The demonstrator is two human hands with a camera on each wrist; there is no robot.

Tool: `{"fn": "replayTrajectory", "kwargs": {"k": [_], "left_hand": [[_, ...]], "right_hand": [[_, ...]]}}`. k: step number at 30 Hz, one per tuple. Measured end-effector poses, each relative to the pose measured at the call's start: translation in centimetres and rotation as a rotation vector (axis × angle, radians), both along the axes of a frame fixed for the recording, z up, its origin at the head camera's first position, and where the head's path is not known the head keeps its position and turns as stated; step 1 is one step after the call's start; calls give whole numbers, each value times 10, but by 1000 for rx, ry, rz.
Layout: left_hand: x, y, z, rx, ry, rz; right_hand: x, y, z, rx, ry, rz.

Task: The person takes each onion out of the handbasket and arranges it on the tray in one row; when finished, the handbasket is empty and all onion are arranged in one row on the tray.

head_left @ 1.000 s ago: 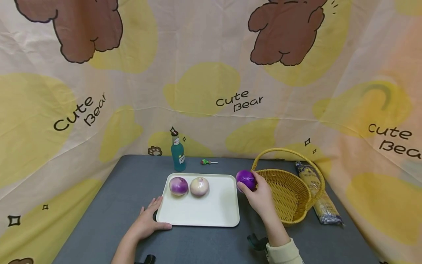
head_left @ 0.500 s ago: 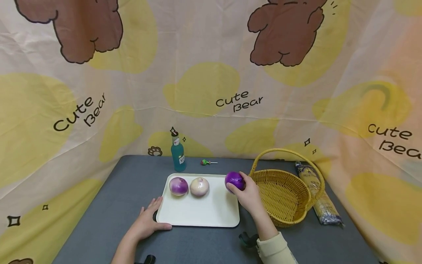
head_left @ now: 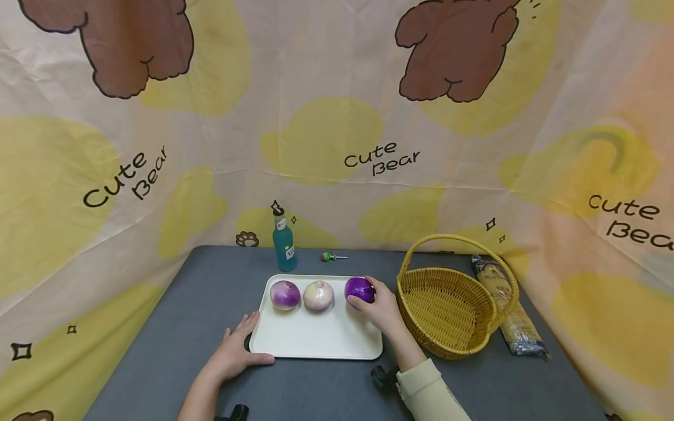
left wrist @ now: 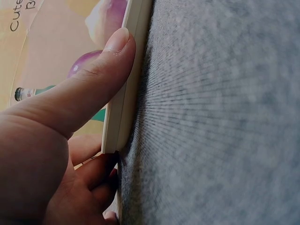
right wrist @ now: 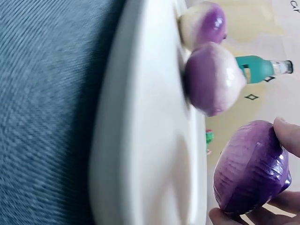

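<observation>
A cream tray (head_left: 316,342) lies on the grey table (head_left: 174,327). On its far side sit a purple-and-white onion (head_left: 285,294) and a paler onion (head_left: 318,295). My right hand (head_left: 380,305) grips a deep purple onion (head_left: 359,290) over the tray's far right part, just right of the pale onion; the right wrist view shows this purple onion (right wrist: 251,168) slightly above the tray (right wrist: 145,140), close to the pale onion (right wrist: 213,77). My left hand (head_left: 237,351) rests on the tray's near-left corner, thumb (left wrist: 89,89) pressed along the tray's edge (left wrist: 126,93).
A yellow wicker basket (head_left: 453,304) with a handle stands right of the tray. A foil packet (head_left: 508,310) lies beyond the basket. A teal bottle (head_left: 284,242) and a small lollipop (head_left: 332,256) are behind the tray. Printed cloth walls surround the table.
My right hand has carried the purple onion leftward from beside the basket to over the tray's far right part. The left hand has stayed put.
</observation>
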State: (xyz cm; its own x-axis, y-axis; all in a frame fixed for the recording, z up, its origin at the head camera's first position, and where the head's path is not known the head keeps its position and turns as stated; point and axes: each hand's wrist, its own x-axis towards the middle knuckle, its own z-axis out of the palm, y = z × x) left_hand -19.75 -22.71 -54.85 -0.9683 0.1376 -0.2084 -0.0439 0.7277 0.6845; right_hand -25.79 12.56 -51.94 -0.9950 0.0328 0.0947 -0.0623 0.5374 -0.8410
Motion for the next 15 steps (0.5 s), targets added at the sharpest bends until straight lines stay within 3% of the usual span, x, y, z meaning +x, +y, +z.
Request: {"fn": "replayTrajectory", "kwargs": {"k": [15], "left_hand": [[0, -2, -2, 3, 8, 6]], "right_hand": [[-8, -9, -19, 81, 20, 22]]}}
